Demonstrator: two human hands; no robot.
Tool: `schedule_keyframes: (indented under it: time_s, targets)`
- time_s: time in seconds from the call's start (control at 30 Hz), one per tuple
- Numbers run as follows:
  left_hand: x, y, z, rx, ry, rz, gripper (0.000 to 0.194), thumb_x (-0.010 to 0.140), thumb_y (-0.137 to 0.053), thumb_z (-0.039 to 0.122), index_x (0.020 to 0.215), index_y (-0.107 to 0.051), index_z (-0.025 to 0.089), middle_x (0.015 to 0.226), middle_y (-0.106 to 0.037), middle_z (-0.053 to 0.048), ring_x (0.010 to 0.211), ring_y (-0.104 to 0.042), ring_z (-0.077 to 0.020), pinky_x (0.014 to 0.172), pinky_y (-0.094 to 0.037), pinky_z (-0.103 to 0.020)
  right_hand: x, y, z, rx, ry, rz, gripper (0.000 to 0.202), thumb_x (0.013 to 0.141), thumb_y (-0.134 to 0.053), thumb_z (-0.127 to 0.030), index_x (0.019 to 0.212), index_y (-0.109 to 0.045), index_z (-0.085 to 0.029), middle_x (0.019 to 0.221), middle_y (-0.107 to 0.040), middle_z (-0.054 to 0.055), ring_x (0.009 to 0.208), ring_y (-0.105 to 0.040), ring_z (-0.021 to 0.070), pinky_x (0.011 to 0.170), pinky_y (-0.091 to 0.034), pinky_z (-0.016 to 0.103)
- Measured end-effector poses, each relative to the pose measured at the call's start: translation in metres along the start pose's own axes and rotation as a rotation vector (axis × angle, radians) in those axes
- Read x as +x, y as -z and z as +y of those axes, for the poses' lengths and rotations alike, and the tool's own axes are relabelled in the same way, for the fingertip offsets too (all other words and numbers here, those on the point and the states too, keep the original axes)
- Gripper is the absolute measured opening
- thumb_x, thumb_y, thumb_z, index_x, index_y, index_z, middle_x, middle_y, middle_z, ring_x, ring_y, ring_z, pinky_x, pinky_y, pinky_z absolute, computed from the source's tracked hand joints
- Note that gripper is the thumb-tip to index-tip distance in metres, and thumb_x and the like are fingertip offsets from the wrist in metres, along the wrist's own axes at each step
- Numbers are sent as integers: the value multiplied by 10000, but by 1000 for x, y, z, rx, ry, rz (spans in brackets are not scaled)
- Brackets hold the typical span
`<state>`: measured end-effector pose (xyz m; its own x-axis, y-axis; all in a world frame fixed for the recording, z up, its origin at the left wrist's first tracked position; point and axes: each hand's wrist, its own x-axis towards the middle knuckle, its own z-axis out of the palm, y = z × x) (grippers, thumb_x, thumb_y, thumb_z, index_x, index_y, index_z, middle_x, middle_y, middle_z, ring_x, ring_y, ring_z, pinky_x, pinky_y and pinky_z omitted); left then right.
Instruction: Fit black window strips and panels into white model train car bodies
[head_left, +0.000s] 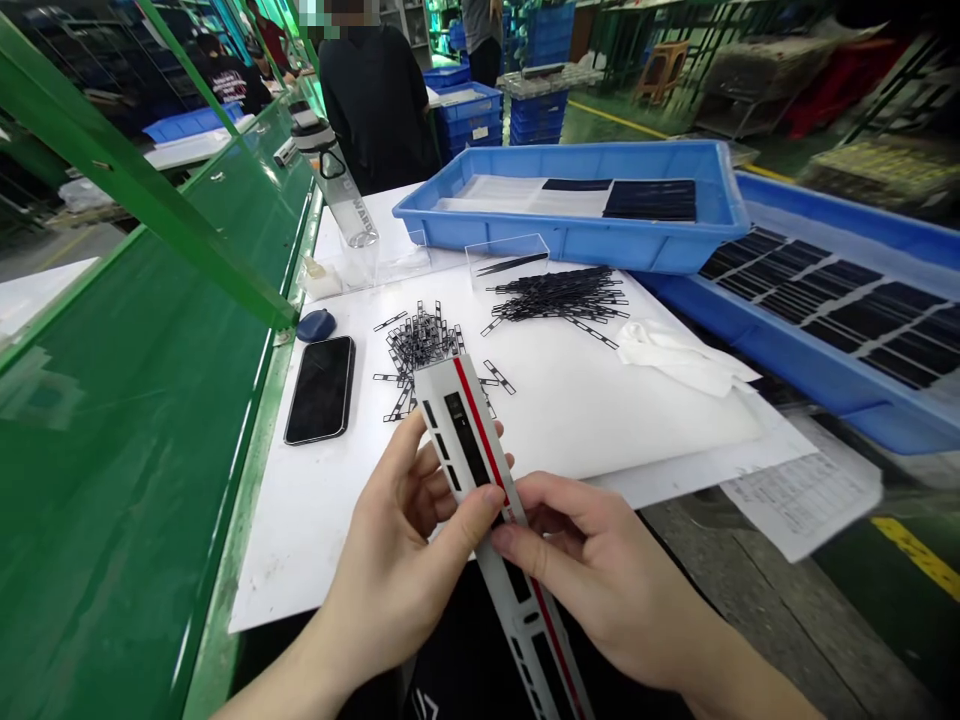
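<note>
Both hands are closed on a long light-grey model train car shell with a red stripe and dark window openings; it slants from the table's middle down toward my lap. My left hand wraps its left side, thumb lying across the top face. At the right edge, my right hand pinches the shell between thumb and fingers, close to the left thumb. Just beyond the shell's far end lies a loose heap of small black window-frame strips. Farther right is a pile of longer black strips.
A phone, a dark blue cap and a clear bottle stand left. Behind are a clear box and a blue tray; another blue tray and a white cloth lie right. A person is beyond.
</note>
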<state>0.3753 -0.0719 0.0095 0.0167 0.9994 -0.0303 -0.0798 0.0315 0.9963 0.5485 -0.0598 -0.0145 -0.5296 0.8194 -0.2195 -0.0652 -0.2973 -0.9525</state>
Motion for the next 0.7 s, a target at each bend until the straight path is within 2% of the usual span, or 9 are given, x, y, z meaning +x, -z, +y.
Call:
schedule_keyframes:
  time_s: [0.17,0.23,0.3,0.37,0.43,0.5,0.6,0.7]
  targets:
    - [3,3,0,-91,128,-29,652,955,-761,229,1500,-412,308,1378,-701,-88,1136,-758,-285,923,-679,-399,8,5,-8,-9,41,-27,125,992,-679,-344,1007,-721,-227,787,-573,-27,710,-505,119,643,-453,235]
    - [4,2,4,-112,166,11,615,952,-761,248,1476,-443,308,1330,-727,-80,1115,-764,-280,912,-678,-390,9,6,-9,1,35,-56,118,992,-676,-330,1052,-715,-236,809,-585,-27,721,-512,116,650,-459,230]
    - [4,1,9,-102,141,64,586,933,-781,265,1438,-486,304,1280,-749,-72,1108,-765,-285,903,-674,-379,7,5,-9,-22,4,-68,100,990,-671,-298,1061,-709,-238,792,-573,-37,717,-516,112,653,-458,227]
    - [4,0,12,-52,109,108,585,916,-797,274,1419,-500,296,1260,-756,-74,1090,-773,-297,903,-673,-391,5,2,-9,-82,-25,-69,71,993,-659,-272,971,-701,-219,716,-522,-54,656,-479,97,601,-419,218]
    - [4,-1,13,-16,104,129,572,918,-794,278,1410,-502,289,1253,-755,-77,1063,-782,-306,882,-681,-401,3,0,-10,-143,-20,-58,172,1003,-640,-267,847,-655,-197,665,-478,-63,608,-434,84,551,-367,215]
    - [5,-1,14,-34,120,131,574,923,-788,265,1413,-490,288,1265,-752,-74,1062,-784,-300,890,-682,-397,3,0,-13,-136,-13,-56,218,1010,-628,-274,809,-619,-190,662,-485,-62,596,-433,80,527,-345,213]
    - [7,-1,14,-80,120,135,715,885,-819,200,1474,-426,303,1332,-731,-76,1125,-767,-289,930,-671,-375,5,6,-19,-72,-40,-80,152,999,-651,-281,878,-661,-191,718,-551,-52,614,-466,80,535,-364,206]
    - [8,-3,15,-77,84,142,901,861,-829,148,1572,-302,314,1319,-741,-89,1135,-765,-289,919,-675,-379,7,14,-22,-22,-37,-133,47,971,-688,-235,957,-696,-191,797,-607,-43,671,-507,80,615,-421,201]
